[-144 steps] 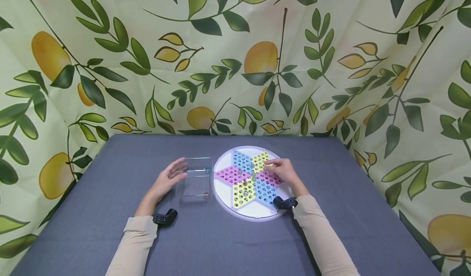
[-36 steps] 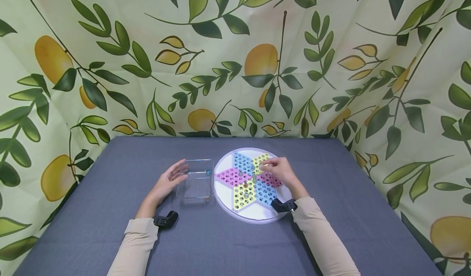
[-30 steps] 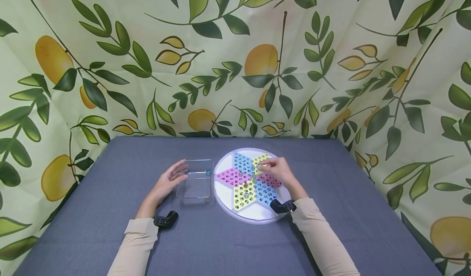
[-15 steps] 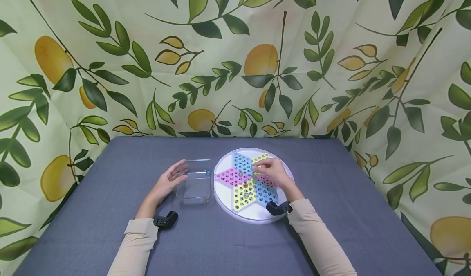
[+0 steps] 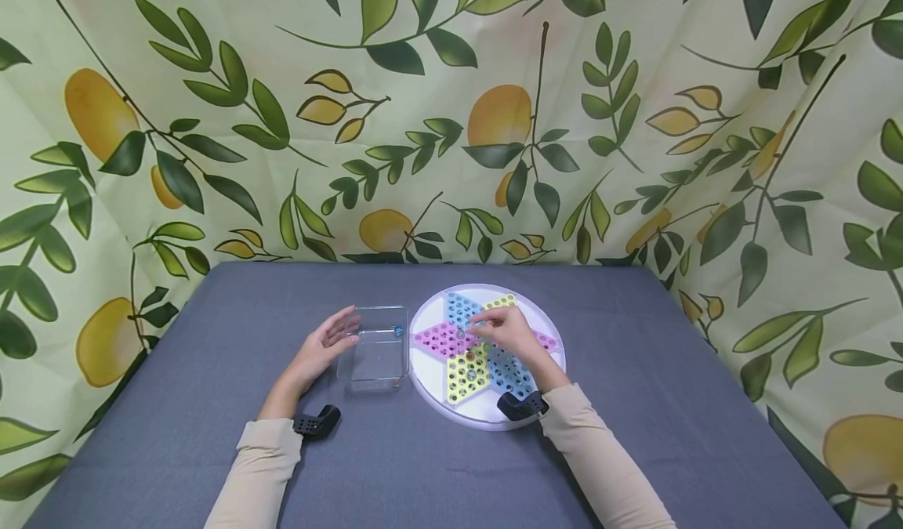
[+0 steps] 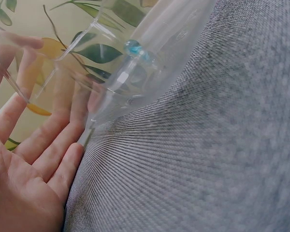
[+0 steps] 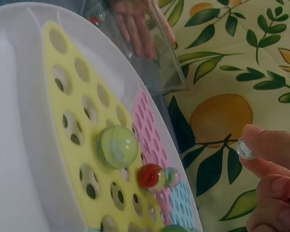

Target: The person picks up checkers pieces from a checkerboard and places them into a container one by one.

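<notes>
My right hand (image 5: pixel 511 333) is above the middle of a round white Chinese checkers board (image 5: pixel 432 400). Between thumb and forefinger it pinches a clear glass marble (image 7: pixel 245 150), held up off the board in the right wrist view. A pale green marble (image 7: pixel 119 146) and a red one (image 7: pixel 150 175) sit in the board's holes. My left hand (image 5: pixel 317 353), fingers extended, lies against the left side of a clear plastic box (image 5: pixel 377 378). Inside that box is a blue marble (image 6: pixel 133 48). A red marble (image 7: pixel 95 20) shows there in the right wrist view.
Grey cloth (image 5: pixel 423 474) covers the table, with the box standing close to the board's left edge. A leaf-and-fruit patterned curtain (image 5: pixel 451 161) hangs behind and at the sides. Each wrist carries a black camera mount (image 5: pixel 317 422).
My right hand has moved left and slightly nearer, from the far yellow triangle to the board's middle, with the marble held. The left hand and box stay put.
</notes>
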Tool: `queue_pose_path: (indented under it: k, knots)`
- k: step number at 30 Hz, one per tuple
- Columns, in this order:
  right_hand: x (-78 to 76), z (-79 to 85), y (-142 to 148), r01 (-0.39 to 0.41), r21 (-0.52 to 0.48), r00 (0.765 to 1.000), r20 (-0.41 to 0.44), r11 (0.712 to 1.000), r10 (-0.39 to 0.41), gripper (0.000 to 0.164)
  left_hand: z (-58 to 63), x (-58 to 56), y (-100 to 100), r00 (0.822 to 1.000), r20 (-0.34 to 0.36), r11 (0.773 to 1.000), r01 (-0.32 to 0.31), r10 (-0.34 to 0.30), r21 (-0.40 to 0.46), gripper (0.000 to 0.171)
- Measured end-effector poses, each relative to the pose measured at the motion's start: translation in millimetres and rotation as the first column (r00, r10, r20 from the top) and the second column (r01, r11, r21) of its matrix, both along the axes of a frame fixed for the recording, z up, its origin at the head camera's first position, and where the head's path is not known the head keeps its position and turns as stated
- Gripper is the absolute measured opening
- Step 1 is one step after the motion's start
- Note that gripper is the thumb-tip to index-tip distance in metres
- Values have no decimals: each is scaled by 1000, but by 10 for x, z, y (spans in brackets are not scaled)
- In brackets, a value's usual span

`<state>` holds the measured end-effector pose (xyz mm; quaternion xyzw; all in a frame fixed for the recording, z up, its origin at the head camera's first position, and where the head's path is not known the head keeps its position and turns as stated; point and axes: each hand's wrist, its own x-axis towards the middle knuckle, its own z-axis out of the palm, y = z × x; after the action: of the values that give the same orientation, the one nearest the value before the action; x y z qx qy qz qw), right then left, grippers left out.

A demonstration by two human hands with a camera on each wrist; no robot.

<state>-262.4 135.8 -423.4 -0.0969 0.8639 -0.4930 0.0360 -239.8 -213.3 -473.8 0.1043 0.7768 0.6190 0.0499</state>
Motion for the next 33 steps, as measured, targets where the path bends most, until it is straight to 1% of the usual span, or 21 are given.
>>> queue_pose_path:
  k: [8,14,20,26,31,33]
  knots:
    - [46,55,-107,0,-3,1000,24,1000,0,26,4,4,-1,1000,10,1000,-7,8,-16,66]
    - [63,75,-188,-44,-11,999,18,999,44,27,9,10,-3,1000,6,1000,-6,6,-16,65]
    - [99,94,-282,-66,-16,996,51,998,67,28,12,-2,-1,1000,9,1000,-6,6,-6,65]
    - [113,93,-359,-113,-13,993,32,994,113,27,17,-7,-4,1000,17,1000,-7,8,-11,64]
    - [141,75,-419,-137,-20,989,47,990,138,28,23,5,0,1000,22,1000,-9,9,-18,64]
    - [157,68,-442,-147,-20,988,41,989,148,27,24,7,2,1000,22,1000,-9,10,-14,63]
